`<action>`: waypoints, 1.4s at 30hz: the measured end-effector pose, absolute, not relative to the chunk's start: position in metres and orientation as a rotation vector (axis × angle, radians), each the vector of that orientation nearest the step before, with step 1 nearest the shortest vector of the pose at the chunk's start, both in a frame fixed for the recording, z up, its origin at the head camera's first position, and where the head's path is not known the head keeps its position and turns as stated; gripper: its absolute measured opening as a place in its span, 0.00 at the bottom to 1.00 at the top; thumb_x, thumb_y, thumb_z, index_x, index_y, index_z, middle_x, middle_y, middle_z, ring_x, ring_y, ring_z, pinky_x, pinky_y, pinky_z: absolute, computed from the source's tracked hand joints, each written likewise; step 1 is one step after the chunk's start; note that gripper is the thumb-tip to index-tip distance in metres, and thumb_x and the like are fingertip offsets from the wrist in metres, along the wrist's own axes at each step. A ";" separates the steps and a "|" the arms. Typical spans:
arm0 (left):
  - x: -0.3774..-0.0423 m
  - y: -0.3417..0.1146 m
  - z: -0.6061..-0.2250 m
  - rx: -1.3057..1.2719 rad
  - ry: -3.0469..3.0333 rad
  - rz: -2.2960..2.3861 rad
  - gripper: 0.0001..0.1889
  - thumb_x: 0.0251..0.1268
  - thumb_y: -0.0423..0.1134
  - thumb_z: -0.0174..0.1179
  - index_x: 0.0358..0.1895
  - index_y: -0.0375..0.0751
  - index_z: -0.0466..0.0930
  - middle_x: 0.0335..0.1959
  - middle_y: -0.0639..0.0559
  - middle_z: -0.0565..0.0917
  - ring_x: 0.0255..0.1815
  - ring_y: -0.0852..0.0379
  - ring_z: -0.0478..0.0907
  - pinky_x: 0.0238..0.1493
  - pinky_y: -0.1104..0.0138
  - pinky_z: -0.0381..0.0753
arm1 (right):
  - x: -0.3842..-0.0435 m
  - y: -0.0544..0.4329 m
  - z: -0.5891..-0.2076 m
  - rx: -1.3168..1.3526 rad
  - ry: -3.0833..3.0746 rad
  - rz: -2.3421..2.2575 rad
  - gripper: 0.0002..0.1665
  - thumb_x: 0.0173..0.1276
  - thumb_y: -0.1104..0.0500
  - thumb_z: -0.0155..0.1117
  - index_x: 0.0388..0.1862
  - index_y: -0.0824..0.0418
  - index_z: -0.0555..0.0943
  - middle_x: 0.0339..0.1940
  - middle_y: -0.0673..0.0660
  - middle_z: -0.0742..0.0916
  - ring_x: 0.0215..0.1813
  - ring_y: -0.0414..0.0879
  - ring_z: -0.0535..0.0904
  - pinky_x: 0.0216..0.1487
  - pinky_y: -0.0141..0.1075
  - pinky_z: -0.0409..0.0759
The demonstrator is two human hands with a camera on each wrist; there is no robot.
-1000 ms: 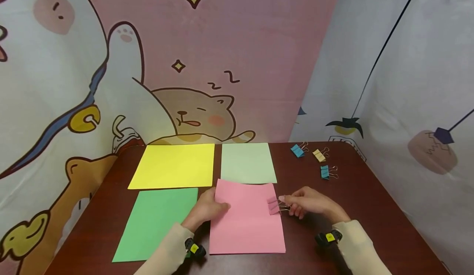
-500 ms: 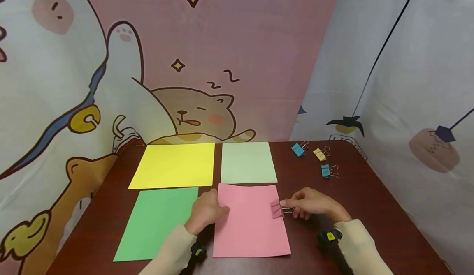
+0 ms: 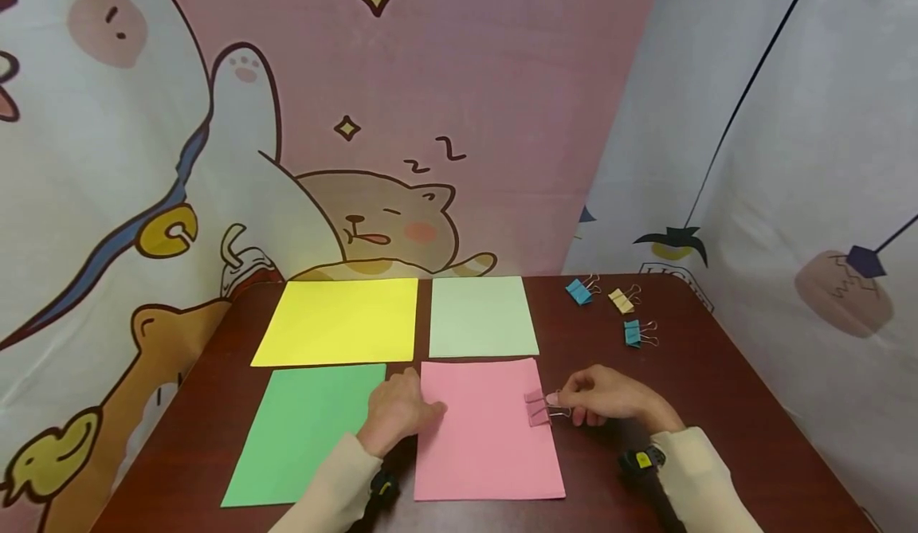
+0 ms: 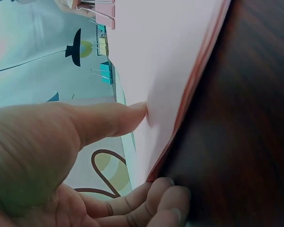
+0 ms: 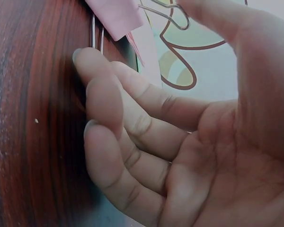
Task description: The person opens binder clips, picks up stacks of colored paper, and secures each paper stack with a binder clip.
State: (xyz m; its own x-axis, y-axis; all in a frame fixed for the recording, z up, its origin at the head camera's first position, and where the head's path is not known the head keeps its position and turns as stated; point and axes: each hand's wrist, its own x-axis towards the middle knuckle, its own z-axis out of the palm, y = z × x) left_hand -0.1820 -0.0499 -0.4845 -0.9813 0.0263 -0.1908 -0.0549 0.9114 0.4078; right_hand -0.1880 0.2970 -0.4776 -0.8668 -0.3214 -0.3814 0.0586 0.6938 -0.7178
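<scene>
A stack of pink paper sheets (image 3: 488, 437) lies in front of me on the table, its layered edge showing in the left wrist view. My left hand (image 3: 400, 409) pinches its left edge, thumb (image 4: 125, 117) on top and fingers (image 4: 156, 198) curled at the edge. On the right edge sits a pink binder clip (image 3: 536, 409), its two wire handles spread apart. My right hand (image 3: 606, 396) holds the clip by these handles, thumb at the upper one and curled fingers (image 5: 102, 71) at the lower one. The clip's mouth is partly hidden in the right wrist view.
Yellow paper (image 3: 337, 322) and pale green paper (image 3: 483, 316) lie at the back. Green paper (image 3: 304, 436) lies left of the pink stack. At the back right are a blue binder clip (image 3: 579, 291), a yellow binder clip (image 3: 621, 301) and another blue clip (image 3: 633, 333).
The pink stack has shifted slightly right and toward me and lies flatter. The pink clip and right hand moved a little with it. My left hand stays at the left edge.
</scene>
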 end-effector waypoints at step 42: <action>-0.219 -0.067 -0.471 0.386 2.820 1.101 0.30 0.67 0.51 0.69 0.65 0.36 0.74 0.62 0.39 0.79 0.60 0.43 0.77 0.61 0.48 0.80 | -0.206 0.354 -0.455 -0.082 3.021 -0.919 0.44 0.67 0.28 0.63 0.71 0.55 0.74 0.68 0.70 0.78 0.50 0.59 0.82 0.41 0.47 0.84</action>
State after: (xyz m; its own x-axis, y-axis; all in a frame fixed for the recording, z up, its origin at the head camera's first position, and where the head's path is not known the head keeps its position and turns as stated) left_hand -0.2192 -0.0669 -0.4710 -0.9641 0.2653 0.0085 0.2008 0.7082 0.6768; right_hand -0.2062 0.3538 -0.4546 -0.9985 -0.0444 0.0314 -0.0544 0.8294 -0.5559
